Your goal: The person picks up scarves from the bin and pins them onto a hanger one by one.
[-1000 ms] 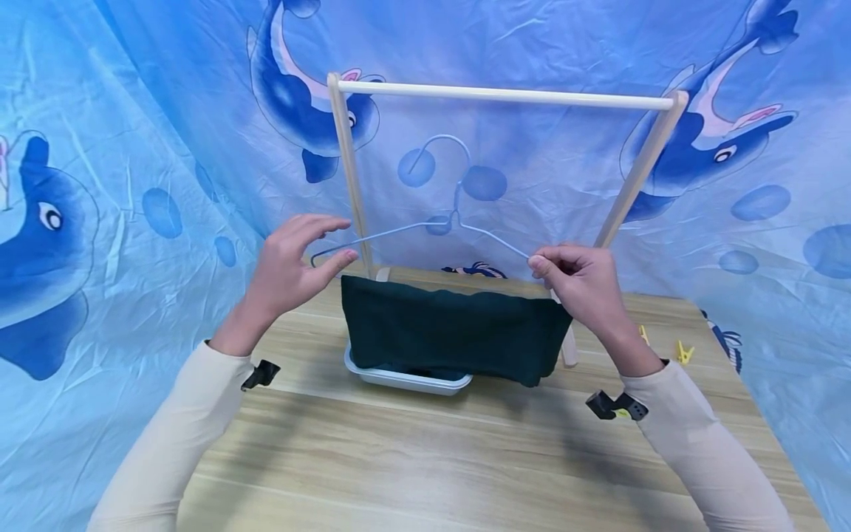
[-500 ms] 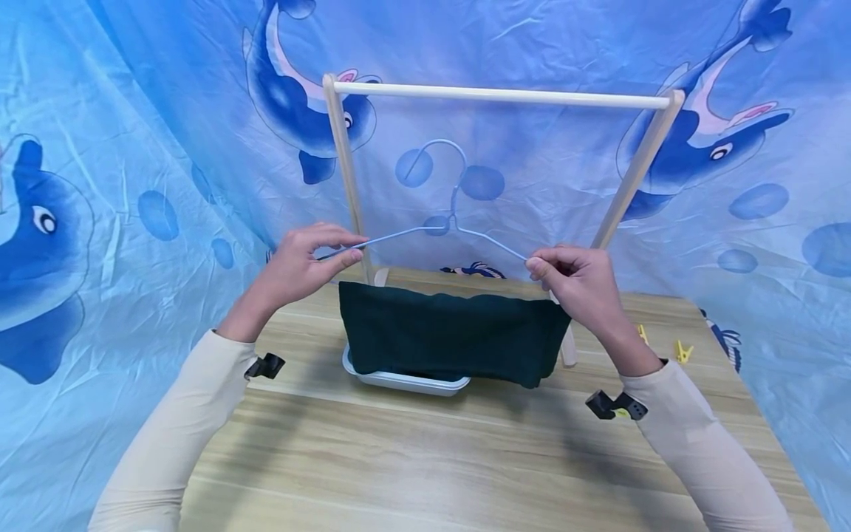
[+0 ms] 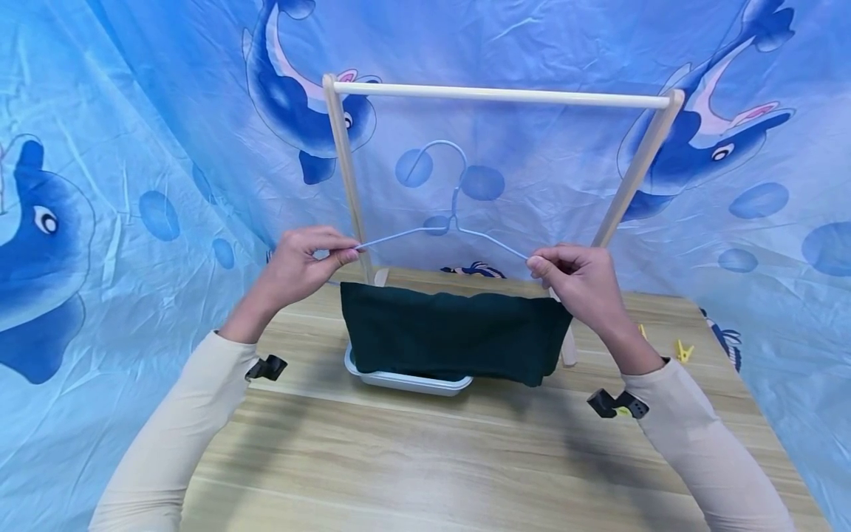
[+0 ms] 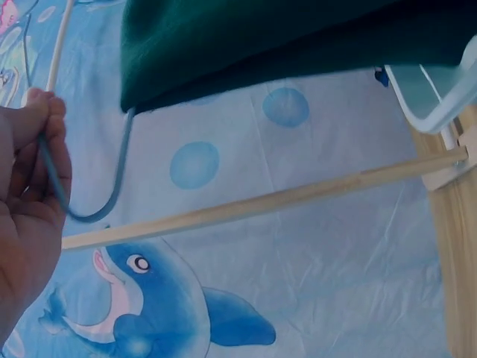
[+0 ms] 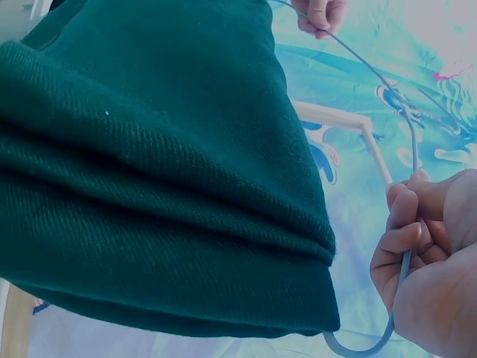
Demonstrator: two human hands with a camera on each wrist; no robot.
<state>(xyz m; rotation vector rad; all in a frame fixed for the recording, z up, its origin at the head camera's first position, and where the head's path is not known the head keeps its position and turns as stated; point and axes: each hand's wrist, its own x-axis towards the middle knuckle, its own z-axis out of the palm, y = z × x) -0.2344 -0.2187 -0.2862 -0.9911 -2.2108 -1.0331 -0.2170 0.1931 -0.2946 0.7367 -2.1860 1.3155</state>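
Observation:
A light blue wire clothes hanger (image 3: 455,214) is held up in front of the rack, its hook pointing upward. Near its left end the left hand (image 3: 302,262) pinches the sloping wire between thumb and fingers. The right hand (image 3: 577,277) grips the opposite shoulder the same way. Folded over the hanger's lower bar, a dark green cloth (image 3: 452,332) hangs down in layers. In the right wrist view the cloth (image 5: 171,186) shows several folds, and the hanger's bent end (image 5: 365,349) curves out below the right hand (image 5: 432,246).
Behind the hanger stands a rack with a white top rod (image 3: 501,94) and wooden legs. A white basin (image 3: 412,382) sits on the wooden table (image 3: 425,458), partly hidden under the cloth. Yellow clothespins (image 3: 684,352) lie at the right. A blue dolphin-printed sheet (image 3: 545,44) surrounds the table.
The left hand was spread around the hanger's left end; it has moved slightly right and now pinches the wire. The hanger dipped a little; the right hand has kept its grip.

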